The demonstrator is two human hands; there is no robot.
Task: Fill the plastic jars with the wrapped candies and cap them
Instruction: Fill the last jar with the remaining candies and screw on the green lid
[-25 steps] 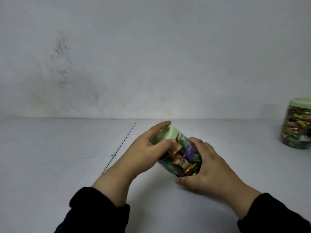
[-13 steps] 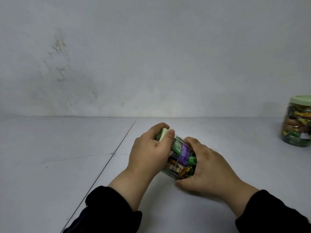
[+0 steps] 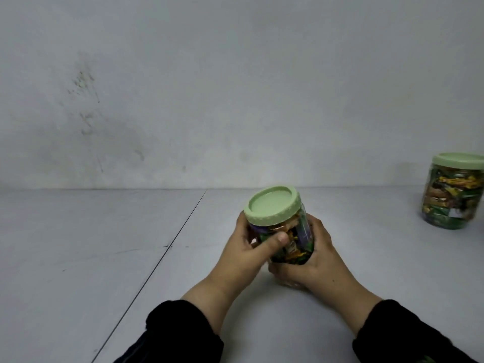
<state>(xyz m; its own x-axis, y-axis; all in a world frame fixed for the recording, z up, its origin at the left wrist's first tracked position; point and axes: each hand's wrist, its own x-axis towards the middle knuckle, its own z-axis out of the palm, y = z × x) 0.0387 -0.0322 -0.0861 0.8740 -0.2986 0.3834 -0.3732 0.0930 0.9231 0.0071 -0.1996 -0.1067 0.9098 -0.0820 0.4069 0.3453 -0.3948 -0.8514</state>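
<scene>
Since a moment ago, the left hand (image 3: 243,254) has come off the green lid (image 3: 272,204) and dropped to the side of the jar (image 3: 288,239), which has been brought from a leftward tilt to nearly upright. Both hands now wrap the clear plastic jar: the left hand grips its left side with the thumb lying across the front, and the right hand (image 3: 311,260) cups its right side and lower part. The lid sits fully on the jar's mouth, facing up and slightly toward the camera. Wrapped candies (image 3: 294,248) in green, purple, orange and gold show through the wall between the fingers. The jar is held near the middle of the pale grey tabletop (image 3: 91,244), a little toward its near edge; whether its base touches the surface is hidden by the hands. Black sleeves (image 3: 180,334) cover both forearms. A second jar (image 3: 451,200), filled with candies and capped in green, stands at the tabletop's right edge, toward the far side by the wall (image 3: 235,87).
</scene>
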